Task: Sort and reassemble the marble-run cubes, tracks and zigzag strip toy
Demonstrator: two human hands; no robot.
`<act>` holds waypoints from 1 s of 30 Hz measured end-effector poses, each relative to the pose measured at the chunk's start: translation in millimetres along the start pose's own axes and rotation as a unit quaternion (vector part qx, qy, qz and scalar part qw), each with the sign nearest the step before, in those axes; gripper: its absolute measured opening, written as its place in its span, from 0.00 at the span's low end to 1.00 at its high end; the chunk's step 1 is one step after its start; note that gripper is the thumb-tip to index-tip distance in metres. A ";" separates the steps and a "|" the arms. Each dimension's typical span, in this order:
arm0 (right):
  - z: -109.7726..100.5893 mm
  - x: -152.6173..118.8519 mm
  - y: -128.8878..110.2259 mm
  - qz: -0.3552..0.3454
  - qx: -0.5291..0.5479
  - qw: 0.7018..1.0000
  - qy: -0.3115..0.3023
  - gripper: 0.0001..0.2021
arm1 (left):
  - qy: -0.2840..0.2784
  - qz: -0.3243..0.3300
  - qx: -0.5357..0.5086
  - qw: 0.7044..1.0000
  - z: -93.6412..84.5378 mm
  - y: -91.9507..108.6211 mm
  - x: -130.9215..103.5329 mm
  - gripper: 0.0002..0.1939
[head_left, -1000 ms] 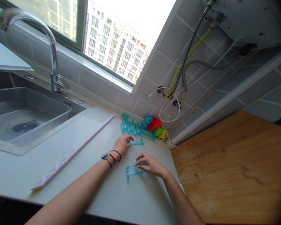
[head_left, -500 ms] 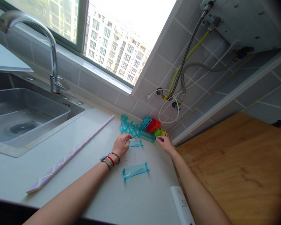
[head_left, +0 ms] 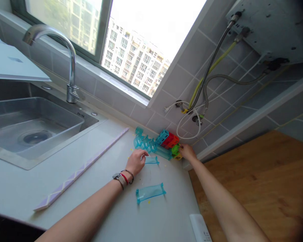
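Note:
My left hand (head_left: 136, 162) rests on the counter with its fingers curled together. It covers the left end of a translucent blue curved piece (head_left: 153, 160); whether the fingertips hold anything is hidden. My right hand (head_left: 187, 152) reaches to the far right corner, its fingers closed at the edge of a green openwork block (head_left: 175, 149). A yellow block (head_left: 178, 157) shows just below the green one. Beside them stand red blocks (head_left: 170, 140) and light-blue blocks (head_left: 162, 137). Left of these lies a row of translucent blue rounded parts (head_left: 144, 142), with a long clear blue piece (head_left: 163, 153) in front.
Another translucent blue piece (head_left: 150, 192) lies nearer on the counter (head_left: 111, 205). A long lilac strip (head_left: 83, 168) runs along the left, before the sink (head_left: 84, 122) and faucet (head_left: 72, 67). A white device (head_left: 199, 228) sits at the right edge. Hoses (head_left: 204, 77) hang above.
My right hand has moved forward from beside the blocks onto the green one, its fingers closing there. My left hand stays by the blue curved piece. The view has shifted slightly.

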State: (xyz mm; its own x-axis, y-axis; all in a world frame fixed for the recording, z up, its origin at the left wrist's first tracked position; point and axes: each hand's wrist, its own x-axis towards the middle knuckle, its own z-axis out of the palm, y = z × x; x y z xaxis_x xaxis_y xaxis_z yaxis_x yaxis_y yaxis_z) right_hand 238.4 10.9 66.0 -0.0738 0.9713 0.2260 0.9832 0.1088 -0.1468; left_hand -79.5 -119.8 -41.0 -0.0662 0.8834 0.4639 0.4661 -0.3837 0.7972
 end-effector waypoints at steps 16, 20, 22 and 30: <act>18.7 59.8 -99.6 -0.143 0.000 0.990 -0.020 0.23 | 0.005 -0.011 -0.006 1.000 -1.2 2.7 -0.5 0.13; 24.5 71.9 -97.1 -0.138 -0.011 0.990 -0.036 0.26 | 0.009 -0.017 -0.003 1.000 -0.5 1.1 -0.1 0.13; 25.4 74.4 -94.7 -0.141 -0.022 0.989 -0.045 0.26 | 0.011 -0.018 -0.004 1.000 -0.2 0.8 -0.1 0.13; 21.7 74.5 -87.4 -0.148 -0.081 0.983 -0.073 0.25 | 0.024 -0.019 -0.021 0.999 2.2 -1.1 -1.1 0.14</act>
State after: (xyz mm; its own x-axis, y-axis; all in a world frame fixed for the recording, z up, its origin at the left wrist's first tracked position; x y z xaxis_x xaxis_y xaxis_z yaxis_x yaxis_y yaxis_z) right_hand 143.4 78.4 74.7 -0.3727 0.9232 0.0935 0.9277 0.3683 0.0618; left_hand -78.1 -119.8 -43.3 -0.1267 0.8840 0.4501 0.4250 -0.3616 0.8298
